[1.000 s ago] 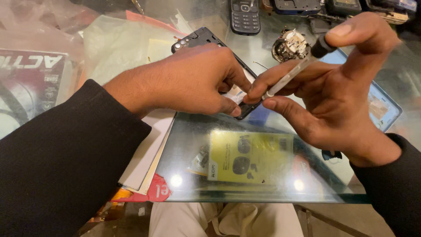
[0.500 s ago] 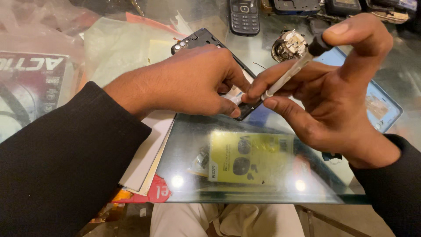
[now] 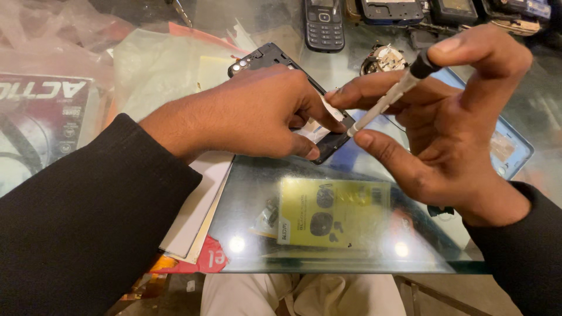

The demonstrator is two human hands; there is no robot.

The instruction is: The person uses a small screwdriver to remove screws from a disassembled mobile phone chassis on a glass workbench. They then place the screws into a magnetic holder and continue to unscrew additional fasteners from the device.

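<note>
left hand [image 3: 257,114] presses opened phone frame [image 3: 275,58] flat on glass bench [image 3: 351,257], fingers curled over it. right hand [image 3: 451,117] fingers pinch screwdriver [image 3: 389,98]; shaft slants down-left, tip at frame's near corner beside left thumb.

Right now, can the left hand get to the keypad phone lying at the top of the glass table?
Probably yes: the left hand is pressing on the opened phone, and the keypad phone lies just beyond on bare glass, nothing between.

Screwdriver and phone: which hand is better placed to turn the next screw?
Probably the right hand: it already holds the screwdriver, tip down at the opened phone. The left hand is laid over the phone, pinning it to the glass table.
</note>
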